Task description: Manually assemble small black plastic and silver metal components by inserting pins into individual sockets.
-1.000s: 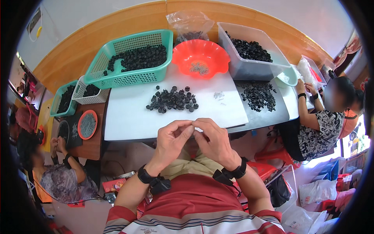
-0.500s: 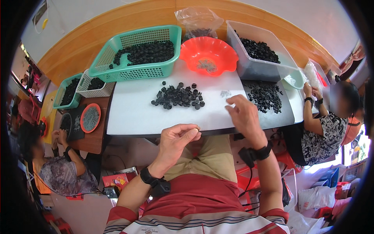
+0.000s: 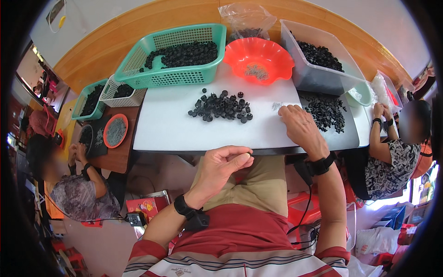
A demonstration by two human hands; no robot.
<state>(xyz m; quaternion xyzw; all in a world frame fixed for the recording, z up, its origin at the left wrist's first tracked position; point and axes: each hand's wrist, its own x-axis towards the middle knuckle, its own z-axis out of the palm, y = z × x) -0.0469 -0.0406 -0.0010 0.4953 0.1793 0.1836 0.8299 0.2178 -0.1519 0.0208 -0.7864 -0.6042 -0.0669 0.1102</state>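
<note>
My left hand [image 3: 224, 167] is in front of the table's near edge, thumb and forefinger pinched together. A tiny dark piece shows at its fingertips, too small to name. My right hand [image 3: 302, 127] rests over the right part of the white work surface [image 3: 161, 124]. Its fingers are bent and close together beside a little heap of small clear pieces [image 3: 277, 105]; whatever lies between the fingertips is hidden. Left of that heap is a loose pile of small round black plastic parts [image 3: 221, 106].
Behind the pile stand a green basket [image 3: 170, 78] of black parts, a red scalloped bowl [image 3: 235, 57] with clear pieces and a clear plastic bin [image 3: 318, 83]. More black parts [image 3: 324, 113] cover a dark mat at right. Co-workers sit on both sides.
My right hand has moved down to the clear pieces, its fingers drawing together. My left hand keeps its pinch. The whole view has shifted slightly.
</note>
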